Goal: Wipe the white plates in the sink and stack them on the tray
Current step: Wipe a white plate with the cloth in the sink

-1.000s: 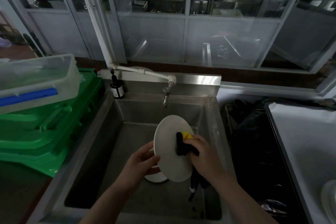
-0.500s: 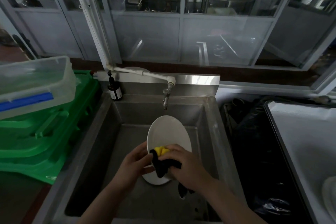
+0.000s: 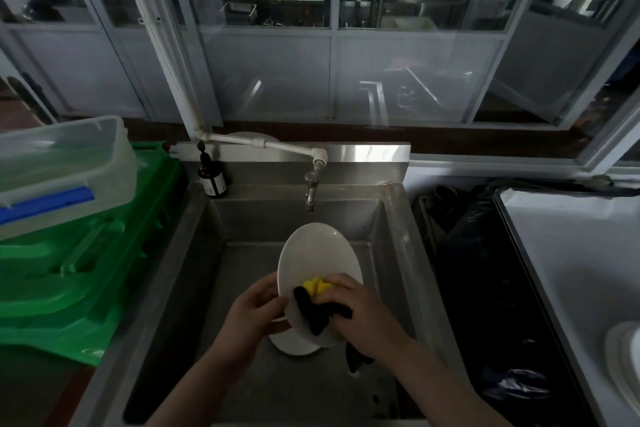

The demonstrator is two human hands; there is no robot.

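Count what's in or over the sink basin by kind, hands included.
White plates: 2, held plate and plate beneath it
Cloths: 1, yellow and black cloth
Hands: 2, left hand gripping the held plate's edge, right hand pressing the cloth on it
Total: 5

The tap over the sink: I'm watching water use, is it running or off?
Off, as far as shows: no stream falls from the tap onto the white plate held below it in the sink.
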